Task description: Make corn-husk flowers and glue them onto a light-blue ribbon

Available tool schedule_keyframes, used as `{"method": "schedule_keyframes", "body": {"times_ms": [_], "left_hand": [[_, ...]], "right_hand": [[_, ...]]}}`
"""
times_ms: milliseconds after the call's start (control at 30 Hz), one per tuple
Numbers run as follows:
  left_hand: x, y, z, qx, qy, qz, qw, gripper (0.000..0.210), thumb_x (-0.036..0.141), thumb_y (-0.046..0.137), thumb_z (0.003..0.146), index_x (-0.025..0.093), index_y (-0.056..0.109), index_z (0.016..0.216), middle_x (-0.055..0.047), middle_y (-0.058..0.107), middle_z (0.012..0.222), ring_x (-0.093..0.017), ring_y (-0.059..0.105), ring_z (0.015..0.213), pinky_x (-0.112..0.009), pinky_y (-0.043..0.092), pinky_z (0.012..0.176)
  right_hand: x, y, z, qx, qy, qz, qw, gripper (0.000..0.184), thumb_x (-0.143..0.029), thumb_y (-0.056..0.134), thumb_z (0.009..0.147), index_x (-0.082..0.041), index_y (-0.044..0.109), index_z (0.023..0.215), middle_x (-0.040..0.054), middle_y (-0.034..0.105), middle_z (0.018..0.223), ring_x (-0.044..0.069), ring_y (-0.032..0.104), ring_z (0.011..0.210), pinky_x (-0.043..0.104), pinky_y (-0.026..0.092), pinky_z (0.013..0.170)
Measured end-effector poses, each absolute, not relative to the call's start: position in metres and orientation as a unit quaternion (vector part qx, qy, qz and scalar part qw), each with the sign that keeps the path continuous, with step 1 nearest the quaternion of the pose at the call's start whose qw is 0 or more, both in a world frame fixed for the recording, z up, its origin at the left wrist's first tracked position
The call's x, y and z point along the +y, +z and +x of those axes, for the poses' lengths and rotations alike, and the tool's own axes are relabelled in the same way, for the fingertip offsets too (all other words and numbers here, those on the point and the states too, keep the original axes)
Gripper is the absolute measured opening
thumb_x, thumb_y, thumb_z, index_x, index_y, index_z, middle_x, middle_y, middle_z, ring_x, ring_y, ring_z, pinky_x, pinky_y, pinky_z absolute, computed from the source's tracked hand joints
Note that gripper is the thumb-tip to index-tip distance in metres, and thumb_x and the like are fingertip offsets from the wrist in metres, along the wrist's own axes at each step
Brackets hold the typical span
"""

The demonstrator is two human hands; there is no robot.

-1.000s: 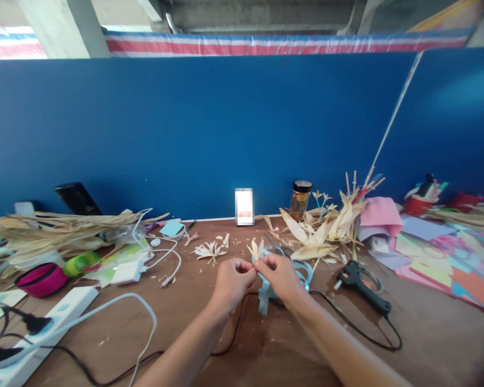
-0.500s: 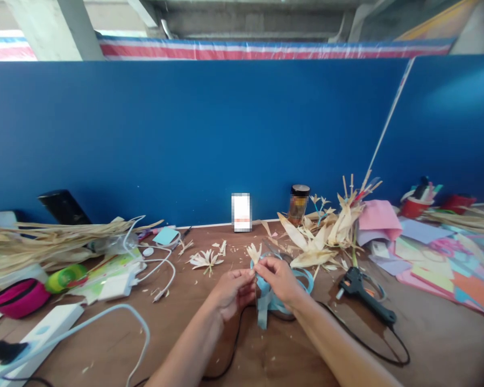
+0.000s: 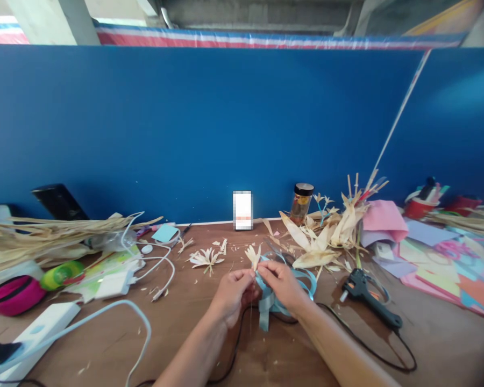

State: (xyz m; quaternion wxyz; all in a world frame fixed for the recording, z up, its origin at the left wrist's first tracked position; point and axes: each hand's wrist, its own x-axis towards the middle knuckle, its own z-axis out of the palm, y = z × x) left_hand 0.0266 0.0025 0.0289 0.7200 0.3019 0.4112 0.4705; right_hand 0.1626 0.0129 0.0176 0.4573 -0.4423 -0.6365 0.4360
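Note:
A small cream flower of dried husk petals (image 3: 253, 255) points upward between my two hands. My left hand (image 3: 234, 294) is closed in a pinch at its base. My right hand (image 3: 281, 285) pinches the same base from the other side, fingertips close to the left ones. What lies inside the fingertips is mostly hidden. A faint thin strand seems to hang below them. Light blue ribbon (image 3: 264, 317) lies looped under and behind my right hand. Left of the hands, a larger husk flower (image 3: 206, 259) rests on the brown table (image 3: 177, 333).
A black glue gun (image 3: 371, 301) lies to the right, its cord running under my arms. Husk leaves (image 3: 312, 244) and a black-lidded jar (image 3: 301, 203) stand behind it. Coloured paper (image 3: 435, 269) covers the far right. White cables, a power strip (image 3: 44, 338) and a pink pouch (image 3: 14, 294) occupy the left.
The camera view has shifted slightly. Both hands keep their pinch at the flower's base, with the fingers moved only a little.

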Motion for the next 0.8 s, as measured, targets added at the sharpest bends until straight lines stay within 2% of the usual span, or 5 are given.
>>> {"method": "schedule_keyframes", "body": {"times_ms": [67,267,500,800], "left_hand": [[0.001,0.026,0.026,0.418,0.479,0.292,0.715,0.023,0.029,0.077,0.054,0.011,0.062,0.06,0.005,0.046,0.048,-0.003,0.042,0.044,-0.018,0.045,0.051],[0.0,0.017,0.022,0.438,0.481,0.3,0.697,0.023,0.029,0.076,0.054,0.011,0.063,0.063,0.004,0.05,0.049,-0.004,0.044,0.044,-0.017,0.039,0.046],[0.0,0.017,0.026,0.451,0.481,0.327,0.677,0.025,0.029,0.076,0.053,0.01,0.061,0.06,0.005,0.046,0.044,-0.003,0.039,0.039,-0.015,0.031,0.041],[-0.002,0.023,0.023,0.48,0.436,0.324,0.689,0.024,0.03,0.075,0.054,0.011,0.06,0.059,0.003,0.051,0.048,-0.004,0.044,0.041,-0.017,0.038,0.045]], "right_hand": [[0.013,0.017,0.162,-0.638,0.44,-0.445,0.449,0.024,-0.035,0.048,0.082,-0.016,0.064,0.084,-0.0021,0.055,0.063,0.011,0.046,0.057,0.021,0.036,0.053],[0.012,0.02,0.163,-0.654,0.409,-0.459,0.441,0.019,-0.032,0.055,0.077,-0.014,0.063,0.073,0.0004,0.059,0.066,0.013,0.051,0.064,0.023,0.039,0.061],[0.009,0.022,0.166,-0.652,0.389,-0.486,0.433,0.018,-0.029,0.051,0.078,-0.015,0.058,0.068,-0.0026,0.052,0.06,0.011,0.045,0.059,0.021,0.035,0.056],[0.005,0.02,0.162,-0.627,0.427,-0.48,0.441,0.02,-0.031,0.05,0.079,-0.014,0.058,0.071,-0.0027,0.049,0.061,0.01,0.042,0.058,0.021,0.034,0.055]]}}
